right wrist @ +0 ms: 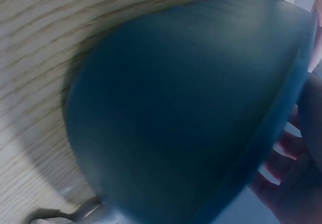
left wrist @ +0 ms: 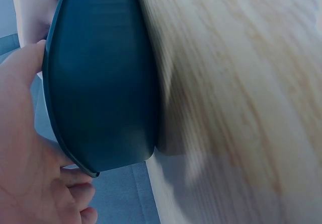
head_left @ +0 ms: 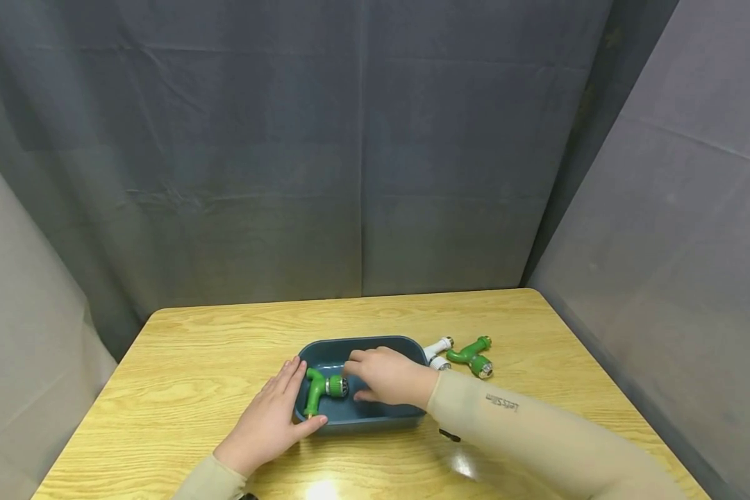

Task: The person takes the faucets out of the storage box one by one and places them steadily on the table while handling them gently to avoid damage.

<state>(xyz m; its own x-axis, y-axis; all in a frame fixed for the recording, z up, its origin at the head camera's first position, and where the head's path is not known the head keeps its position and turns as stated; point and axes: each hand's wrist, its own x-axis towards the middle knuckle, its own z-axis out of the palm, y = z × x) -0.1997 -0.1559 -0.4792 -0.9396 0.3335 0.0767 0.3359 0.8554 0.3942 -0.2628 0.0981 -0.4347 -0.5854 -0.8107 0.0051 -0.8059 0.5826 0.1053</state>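
Note:
A dark blue basin (head_left: 390, 419) stands on the wooden table. Inside its left end lies a green tap (head_left: 315, 390) with a ringed knob and a brass-coloured end. My left hand (head_left: 271, 417) rests on the basin's left rim with its fingers straight and its thumb at the front rim. Over the basin's middle, my right hand (head_left: 390, 375) has its loosely bent fingers beside the tap's knob, with a gap between thumb and fingers. In the right wrist view the basin wall (right wrist: 176, 108) hides most of that hand's fingertips.
Just right of the basin lies a white tap (head_left: 439, 347), partly hidden by it. Another green tap (head_left: 473, 355) lies further right, beyond my right sleeve (head_left: 519, 423). The wooden table (head_left: 212, 354) ends at a grey curtain (head_left: 275, 173) behind.

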